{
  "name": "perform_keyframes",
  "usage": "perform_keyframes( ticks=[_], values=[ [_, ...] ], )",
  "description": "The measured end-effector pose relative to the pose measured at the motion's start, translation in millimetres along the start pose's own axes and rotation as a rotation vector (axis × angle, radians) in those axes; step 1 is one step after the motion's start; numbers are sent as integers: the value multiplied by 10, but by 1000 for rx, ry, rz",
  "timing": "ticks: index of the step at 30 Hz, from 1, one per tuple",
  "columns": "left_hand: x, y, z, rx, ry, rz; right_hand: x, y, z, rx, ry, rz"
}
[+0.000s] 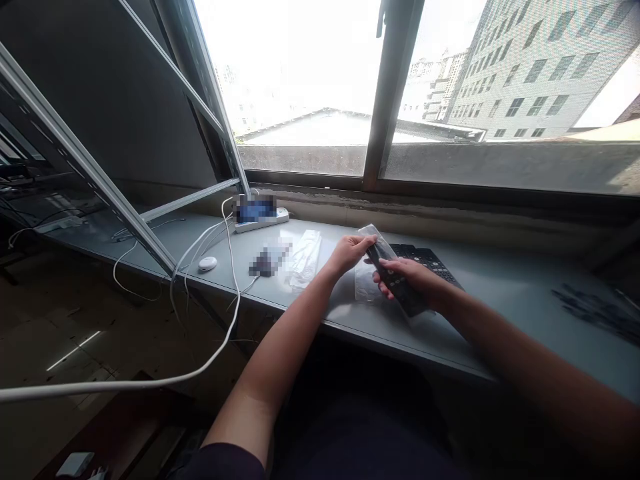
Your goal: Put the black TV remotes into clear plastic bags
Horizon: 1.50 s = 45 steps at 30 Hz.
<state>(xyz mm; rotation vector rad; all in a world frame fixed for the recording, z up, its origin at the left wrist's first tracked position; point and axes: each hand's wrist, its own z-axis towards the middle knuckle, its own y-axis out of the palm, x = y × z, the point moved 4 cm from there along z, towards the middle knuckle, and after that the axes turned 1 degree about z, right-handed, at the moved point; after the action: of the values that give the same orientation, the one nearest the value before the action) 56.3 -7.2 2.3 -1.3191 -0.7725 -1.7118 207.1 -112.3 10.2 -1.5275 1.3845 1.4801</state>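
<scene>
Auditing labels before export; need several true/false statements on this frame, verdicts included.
1. The left hand pinches clear plastic film at the upper end of a slim black remote control. True.
2. The right hand lies flat and holds nothing. False: the right hand is closed around the slim black remote control.
3. More black button-covered remotes lie on the smooth grey tabletop. True.
4. A long white power strip lies right of both hands. False: the long white power strip is to their left.
5. A small round white object sits under the left hand. False: it sits well apart, farther left.
</scene>
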Motion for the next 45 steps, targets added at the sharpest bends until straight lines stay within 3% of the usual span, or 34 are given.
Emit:
perform_keyframes(
  ticks=[9, 16, 27, 45],
  values=[
    [-19, -22, 3, 8, 25, 39, -16, 16, -18, 12, 14, -14],
    [19, -93, 9, 122, 53, 107, 34, -53, 26, 19, -3, 33],
    [-57, -94, 18, 87, -48, 85, 90, -94, 65, 4, -16, 55],
    [-117, -104, 43, 76, -38, 101, 116, -114, 93, 5, -14, 65]
  ],
)
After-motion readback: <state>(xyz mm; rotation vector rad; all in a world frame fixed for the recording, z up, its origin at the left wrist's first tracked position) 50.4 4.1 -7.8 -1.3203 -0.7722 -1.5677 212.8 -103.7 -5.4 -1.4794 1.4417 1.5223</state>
